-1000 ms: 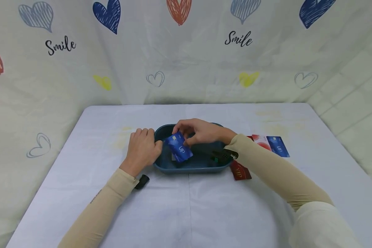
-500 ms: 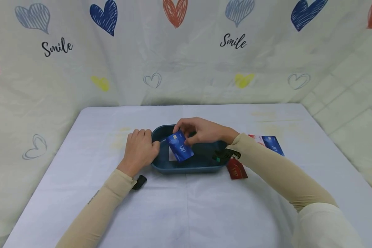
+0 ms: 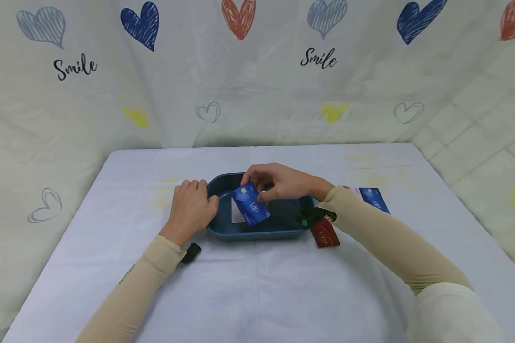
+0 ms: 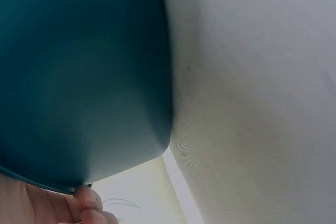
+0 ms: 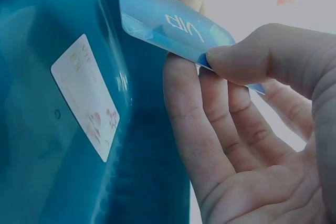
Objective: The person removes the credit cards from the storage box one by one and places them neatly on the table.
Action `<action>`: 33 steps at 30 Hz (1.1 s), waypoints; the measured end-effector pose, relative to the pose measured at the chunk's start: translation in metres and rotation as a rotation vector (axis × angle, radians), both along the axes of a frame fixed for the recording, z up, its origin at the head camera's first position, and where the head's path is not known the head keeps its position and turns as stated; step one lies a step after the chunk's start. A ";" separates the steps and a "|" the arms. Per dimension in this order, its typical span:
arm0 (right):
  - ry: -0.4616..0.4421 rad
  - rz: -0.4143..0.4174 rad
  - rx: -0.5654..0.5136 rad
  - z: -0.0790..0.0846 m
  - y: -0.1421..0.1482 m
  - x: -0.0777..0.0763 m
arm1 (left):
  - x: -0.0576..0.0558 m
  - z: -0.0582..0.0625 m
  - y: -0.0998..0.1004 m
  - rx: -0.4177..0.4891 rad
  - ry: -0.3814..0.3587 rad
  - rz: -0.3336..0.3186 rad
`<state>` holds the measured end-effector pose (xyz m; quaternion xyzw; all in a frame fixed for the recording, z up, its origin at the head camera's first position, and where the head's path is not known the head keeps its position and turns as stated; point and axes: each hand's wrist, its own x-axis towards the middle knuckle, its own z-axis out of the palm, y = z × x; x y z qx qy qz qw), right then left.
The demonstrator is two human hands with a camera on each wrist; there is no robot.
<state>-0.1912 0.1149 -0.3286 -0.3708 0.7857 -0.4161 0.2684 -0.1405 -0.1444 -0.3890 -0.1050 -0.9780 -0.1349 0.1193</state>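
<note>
A dark teal plastic basin (image 3: 257,236) stands on the table. At its left end my left hand (image 3: 190,208) grips the rim, and the left wrist view shows its fingertips (image 4: 88,198) at the rim's edge. Over the basin, my right hand (image 3: 283,183) pinches a blue VIP card (image 3: 250,205) between thumb and fingers. The card is tilted, as the right wrist view shows. A white card with a pink floral print (image 5: 86,98) lies inside the basin, partly covered by the blue card in the head view.
A red VIP card (image 3: 325,233) lies at the basin's right front. Another blue VIP card (image 3: 374,199) lies farther right beside a pinkish card, partly behind the right forearm. A heart-printed cloth (image 3: 257,85) hangs behind the table.
The view has shifted slightly to the right. More of the white card shows beside the blue card, which my right hand still pinches. My left hand stays on the rim.
</note>
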 end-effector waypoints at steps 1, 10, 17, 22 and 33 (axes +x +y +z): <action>-0.001 0.002 -0.002 0.000 0.001 0.001 | 0.000 0.000 0.000 0.000 0.000 0.000; 0.010 -0.031 0.008 0.003 0.012 0.005 | 0.001 0.001 0.001 -0.002 -0.010 0.000; 0.025 -0.065 -0.005 0.005 0.021 0.010 | 0.001 0.000 0.002 -0.006 -0.031 0.009; 0.036 -0.080 -0.016 0.005 0.027 0.014 | 0.002 -0.001 0.002 -0.002 -0.050 0.014; 0.036 -0.124 0.005 0.006 0.042 0.019 | 0.003 0.000 0.003 0.008 -0.039 0.008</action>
